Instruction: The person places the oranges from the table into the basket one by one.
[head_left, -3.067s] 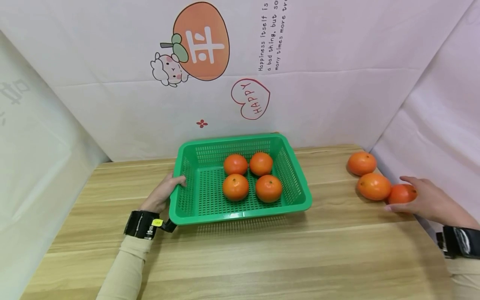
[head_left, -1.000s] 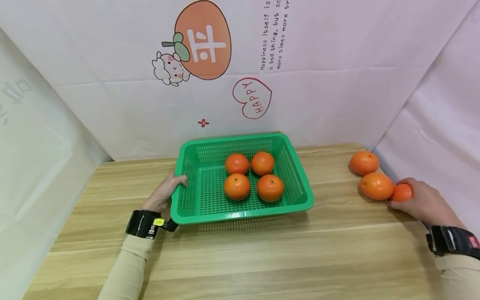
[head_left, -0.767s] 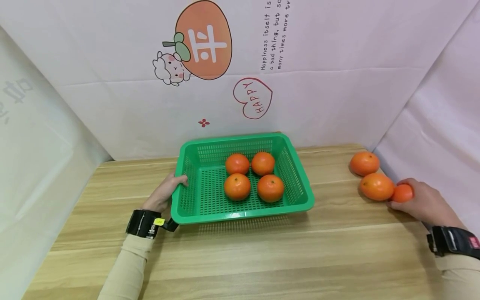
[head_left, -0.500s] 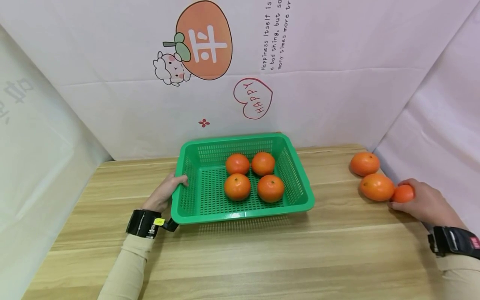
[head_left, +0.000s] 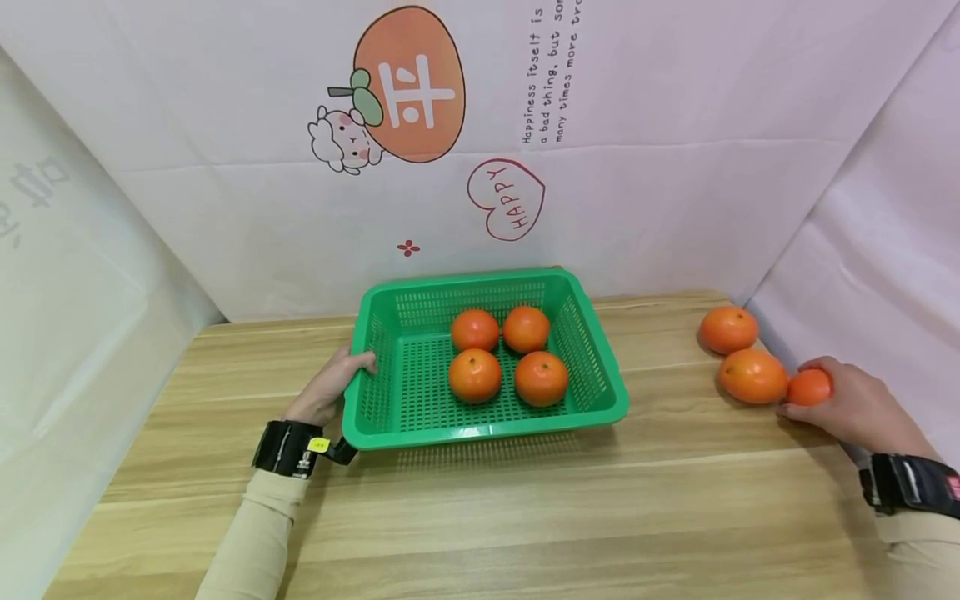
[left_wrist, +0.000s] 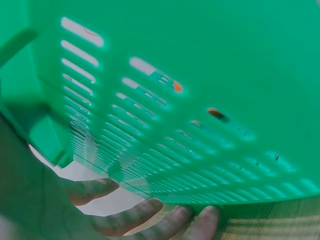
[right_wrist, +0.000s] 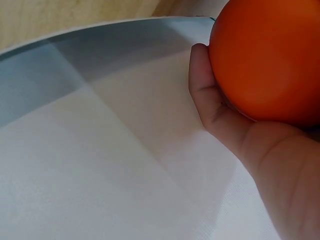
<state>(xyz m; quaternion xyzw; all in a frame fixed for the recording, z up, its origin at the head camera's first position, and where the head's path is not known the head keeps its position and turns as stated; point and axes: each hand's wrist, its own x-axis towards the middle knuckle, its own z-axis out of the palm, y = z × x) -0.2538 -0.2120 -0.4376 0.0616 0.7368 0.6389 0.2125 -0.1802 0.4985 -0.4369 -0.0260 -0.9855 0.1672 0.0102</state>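
My left hand (head_left: 330,385) grips the left end of a green plastic basket (head_left: 480,431), thumb over the rim. In the left wrist view its fingers (left_wrist: 135,216) spread under the slotted wall. Several round orange-red fruits lie inside, among them a front fruit (head_left: 475,375) and a back fruit (head_left: 526,328). At the table's right edge my right hand (head_left: 858,404) holds a smooth orange-red fruit (head_left: 810,387), thumb and fingers around it; the right wrist view shows the fruit (right_wrist: 270,60) against the palm. Beside it lies a longer orange fruit (head_left: 753,376), with another fruit (head_left: 728,329) behind.
The wooden table (head_left: 525,517) extends in front of the basket. A printed white cloth (head_left: 637,208) hangs close behind it. Another pale cloth (head_left: 885,275) rises along the right edge, close to my right hand.
My right hand has moved in from around the fruit and closed its thumb and fingers on it. The fruit has since shifted slightly right. My left hand and the basket stay in place.
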